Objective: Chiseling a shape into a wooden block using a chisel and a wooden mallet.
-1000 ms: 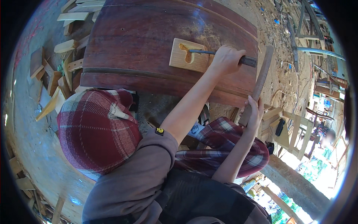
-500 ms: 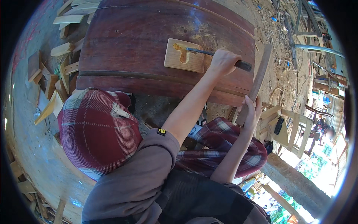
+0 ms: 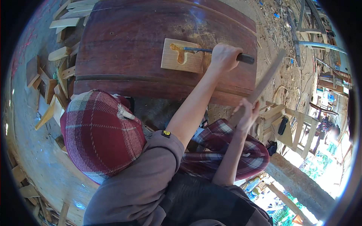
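**Dark wooden desk (image 3: 124,41), busiest toward its right edge**

A broad stretch of the desk's surface runs from its left edge to the work, giving sideways room there; offcuts (image 3: 50,88) lie beyond that edge. Plaid-clad knees (image 3: 100,132) crowd the near edge, leaving less room on that side.

Outside the right edge, past the near right corner, a wooden bar (image 3: 267,75) slants upward. The right hand (image 3: 247,115) has it in loosely bent fingers; blur hides how firm the grip is. Held off the desk, the bar probably has free air to swing.

The pale block (image 3: 192,62) lies flat, well inside all edges, perhaps for solid support underneath. The left hand (image 3: 225,57), closed in a fist, grips a chisel (image 3: 201,49) by its shaft, likely to steady it. The dark handle (image 3: 246,58) juts out bare, its butt just short of the right edge. The blade's tip reaches into the block's carved recess (image 3: 181,57); whether it touches the bottom cannot be told.
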A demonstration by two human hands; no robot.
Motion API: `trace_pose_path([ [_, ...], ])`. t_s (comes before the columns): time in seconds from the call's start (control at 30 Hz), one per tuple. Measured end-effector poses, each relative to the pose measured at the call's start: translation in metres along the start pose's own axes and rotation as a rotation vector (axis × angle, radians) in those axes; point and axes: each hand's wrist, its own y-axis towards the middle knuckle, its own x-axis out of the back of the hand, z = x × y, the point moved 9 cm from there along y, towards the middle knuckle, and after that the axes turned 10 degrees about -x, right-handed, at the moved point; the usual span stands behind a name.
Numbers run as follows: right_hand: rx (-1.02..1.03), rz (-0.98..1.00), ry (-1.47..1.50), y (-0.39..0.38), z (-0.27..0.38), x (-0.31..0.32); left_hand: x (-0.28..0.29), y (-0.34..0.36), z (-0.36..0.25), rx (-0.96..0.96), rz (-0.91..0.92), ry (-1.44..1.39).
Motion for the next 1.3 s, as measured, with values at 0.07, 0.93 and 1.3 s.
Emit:
trace_pose_path([
  [0.07,0.015,-0.029,0.064,-0.003,0.013,0.005,0.003,0.003,-0.003,-0.044,-0.057,0.019],
  [0.93,0.064,0.046,-0.278,0.008,-0.022,-0.014,-0.002,-0.001,0.023,0.099,0.143,0.080],
  [1.3,0.061,-0.102,-0.327,0.009,-0.018,-0.003,-0.011,-0.012,0.025,0.070,0.137,0.151],
])
